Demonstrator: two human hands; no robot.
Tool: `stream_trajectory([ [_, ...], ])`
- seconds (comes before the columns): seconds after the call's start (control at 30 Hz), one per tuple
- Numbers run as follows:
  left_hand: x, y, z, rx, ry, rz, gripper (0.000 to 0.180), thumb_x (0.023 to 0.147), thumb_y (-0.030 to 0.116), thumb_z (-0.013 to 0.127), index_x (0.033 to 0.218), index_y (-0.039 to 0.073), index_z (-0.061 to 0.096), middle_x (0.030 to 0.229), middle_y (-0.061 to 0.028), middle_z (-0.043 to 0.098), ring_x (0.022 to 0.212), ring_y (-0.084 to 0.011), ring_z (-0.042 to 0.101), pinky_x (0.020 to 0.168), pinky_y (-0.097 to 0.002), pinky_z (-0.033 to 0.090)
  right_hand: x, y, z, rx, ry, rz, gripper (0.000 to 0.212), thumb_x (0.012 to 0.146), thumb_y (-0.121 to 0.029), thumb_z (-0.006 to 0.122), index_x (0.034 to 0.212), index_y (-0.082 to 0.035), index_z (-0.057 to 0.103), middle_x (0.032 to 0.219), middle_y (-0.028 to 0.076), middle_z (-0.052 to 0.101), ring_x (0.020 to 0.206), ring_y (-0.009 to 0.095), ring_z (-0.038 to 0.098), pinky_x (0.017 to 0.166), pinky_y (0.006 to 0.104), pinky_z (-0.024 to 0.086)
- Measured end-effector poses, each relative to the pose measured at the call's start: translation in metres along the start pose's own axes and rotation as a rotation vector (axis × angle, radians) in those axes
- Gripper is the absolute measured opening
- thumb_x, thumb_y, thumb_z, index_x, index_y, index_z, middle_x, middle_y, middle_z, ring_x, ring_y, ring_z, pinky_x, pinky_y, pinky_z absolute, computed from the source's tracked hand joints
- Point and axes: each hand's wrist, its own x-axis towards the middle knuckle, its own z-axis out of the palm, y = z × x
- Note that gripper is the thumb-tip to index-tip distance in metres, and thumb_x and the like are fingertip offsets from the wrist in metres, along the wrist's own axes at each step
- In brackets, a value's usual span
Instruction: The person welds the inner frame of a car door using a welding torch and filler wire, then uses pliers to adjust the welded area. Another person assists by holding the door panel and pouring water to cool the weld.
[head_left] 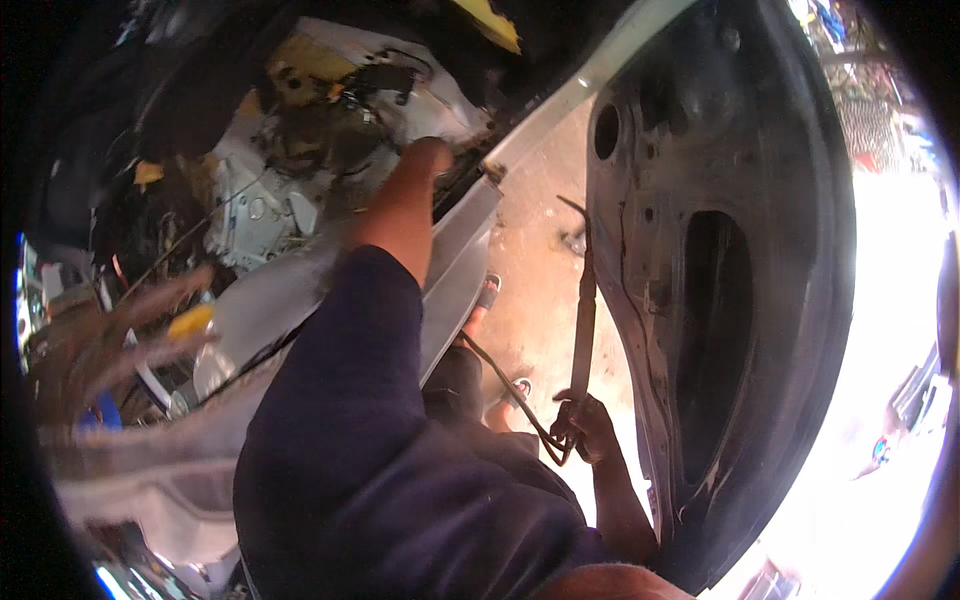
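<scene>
In the head view, my right hand (583, 425) is wrapped round the lower end of a long, thin, dark torch-like tool (584, 335). It points upward, with a slender bent tip near a panel's edge, and a dark hose (500, 380) loops from its lower end. My left arm, in a dark blue sleeve, reaches up to the grey body frame of a stripped vehicle. The left hand (430, 158) is at that frame, its fingers hidden. A brown, motion-smeared hand (150, 320) shows at the left; whose it is I cannot tell.
A large dark door-like panel (640, 290) with oval openings stands on the right. To the left lies the vehicle's bare interior, with wires and metal parts (335, 130). A yellow piece (190, 321) shows by the smeared hand. Sandalled feet (488, 292) stand on the floor below.
</scene>
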Motion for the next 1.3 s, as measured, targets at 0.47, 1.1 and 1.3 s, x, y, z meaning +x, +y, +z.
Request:
stream_trajectory([
  [0.47, -0.569, 0.001, 0.03, -1.269, -0.082, 0.697, 0.033, 0.091, 0.007, 0.072, 0.123, 0.008, 0.063, 0.1, -0.0064, 0.069, 0.085, -0.0199, 0.068, 0.071, -0.0355, 0.055, -0.141, 0.0, 0.08, -0.309, -0.71, -0.304, 0.047, 0.083, -0.021, 0.083, 0.114, -0.003, 0.052, 0.096, 0.028, 0.073, 0.063, 0.028, 0.072, 0.069, 0.0425, 0.063],
  [1.1, -0.904, -0.127, 0.042, -1.635, 0.5, 1.199, 0.047, 0.102, 0.026, 0.06, 0.146, 0.01, 0.053, 0.106, -0.0031, 0.063, 0.088, -0.0146, 0.056, 0.076, -0.0319, 0.048, -0.254, 0.101, 0.142, -0.772, -0.82, -0.461, 0.035, 0.094, 0.0, 0.071, 0.118, -0.006, 0.047, 0.094, 0.011, 0.071, 0.07, 0.011, 0.062, 0.059, 0.0267, 0.051],
  [1.3, -0.917, -0.141, 0.03, -1.609, 0.591, 1.229, 0.051, 0.102, 0.026, 0.066, 0.149, 0.018, 0.051, 0.106, -0.0031, 0.062, 0.09, -0.0148, 0.056, 0.072, -0.0306, 0.048, -0.257, 0.126, 0.161, -0.832, -0.842, -0.537, 0.038, 0.093, -0.002, 0.073, 0.122, -0.003, 0.047, 0.095, 0.01, 0.073, 0.074, 0.013, 0.066, 0.062, 0.0277, 0.054],
])
